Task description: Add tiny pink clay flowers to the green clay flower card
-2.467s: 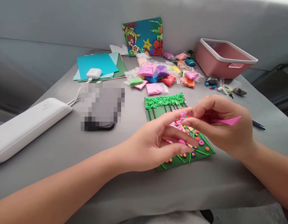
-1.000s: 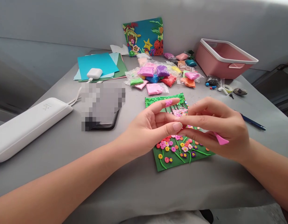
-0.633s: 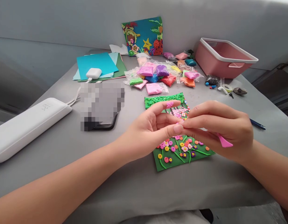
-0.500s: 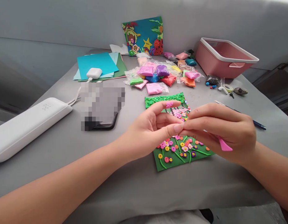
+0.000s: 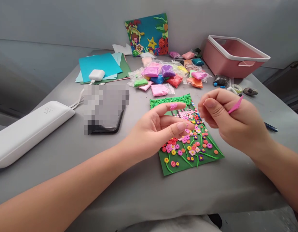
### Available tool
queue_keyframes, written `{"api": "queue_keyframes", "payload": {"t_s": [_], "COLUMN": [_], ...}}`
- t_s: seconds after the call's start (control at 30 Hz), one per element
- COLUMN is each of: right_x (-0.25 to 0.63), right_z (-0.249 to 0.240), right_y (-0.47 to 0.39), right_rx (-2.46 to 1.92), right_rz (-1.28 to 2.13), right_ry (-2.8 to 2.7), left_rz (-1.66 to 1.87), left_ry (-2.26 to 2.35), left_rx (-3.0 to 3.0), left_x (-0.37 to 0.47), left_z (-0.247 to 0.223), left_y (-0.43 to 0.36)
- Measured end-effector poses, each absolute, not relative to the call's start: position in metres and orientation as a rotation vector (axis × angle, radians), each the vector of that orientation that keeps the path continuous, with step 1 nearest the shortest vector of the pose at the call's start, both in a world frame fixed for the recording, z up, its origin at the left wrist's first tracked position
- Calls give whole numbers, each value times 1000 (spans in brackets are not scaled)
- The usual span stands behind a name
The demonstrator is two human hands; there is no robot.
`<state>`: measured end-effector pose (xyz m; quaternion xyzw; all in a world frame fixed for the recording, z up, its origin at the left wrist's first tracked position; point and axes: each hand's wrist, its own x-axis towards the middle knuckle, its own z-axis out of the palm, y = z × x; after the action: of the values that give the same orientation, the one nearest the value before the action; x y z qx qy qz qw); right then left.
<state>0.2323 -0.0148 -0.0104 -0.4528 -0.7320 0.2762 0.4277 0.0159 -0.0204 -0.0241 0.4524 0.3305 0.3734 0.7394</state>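
Grey wall (image 5: 67, 22) behind; grey-covered worktop (image 5: 129, 193) before it. Along the far edge, a sea-scene picture (image 5: 149, 33) with a yellow star stands upright, leaning back. At the far right corner, a pink bin (image 5: 222, 61) with a white rim. Coloured packets (image 5: 168, 72) in clear wrap lie heaped in the middle of the far half. Toward the far left corner, blue and green sheets (image 5: 100, 61), overlapping, with a small white case (image 5: 97, 74) on them, cabled. White power bank (image 5: 33, 132) along the left edge; dark phone (image 5: 116, 125), partly blurred out, between it and the centre.

The flower picture (image 5: 181, 165), green card with raised blossoms and stems, lies flat right of centre, nearer the near edge, under the hands.

Left hand (image 5: 158, 129) over the card's left side: index finger stretched out with pink bits (image 5: 173, 106) on it, thumb close to the middle finger. Whether these two grip anything, cannot tell.

Right hand (image 5: 232, 119) curled off the card's right side, thumb against index finger, holding a pink tool (image 5: 236, 104); its tapered end juts out behind the thumb, the rest hidden. Dark pen (image 5: 271, 127) lies just beyond the wrist, toward the right edge.
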Motion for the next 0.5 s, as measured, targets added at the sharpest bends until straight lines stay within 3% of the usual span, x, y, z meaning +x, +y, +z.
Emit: {"api": "queue_keyframes", "payload": {"t_s": [0.13, 0.5], "right_x": [227, 228], "right_z": [-10, -12], "right_y": [-17, -28], "right_rx": [-1061, -760], "right_rz": [698, 261], "right_ry": [-1865, -2120], "left_rz": [845, 775], "left_ry": [745, 700], "left_rx": [981, 960], "left_x": [16, 15], "left_z": [-24, -25], "left_y": [-19, -21]}}
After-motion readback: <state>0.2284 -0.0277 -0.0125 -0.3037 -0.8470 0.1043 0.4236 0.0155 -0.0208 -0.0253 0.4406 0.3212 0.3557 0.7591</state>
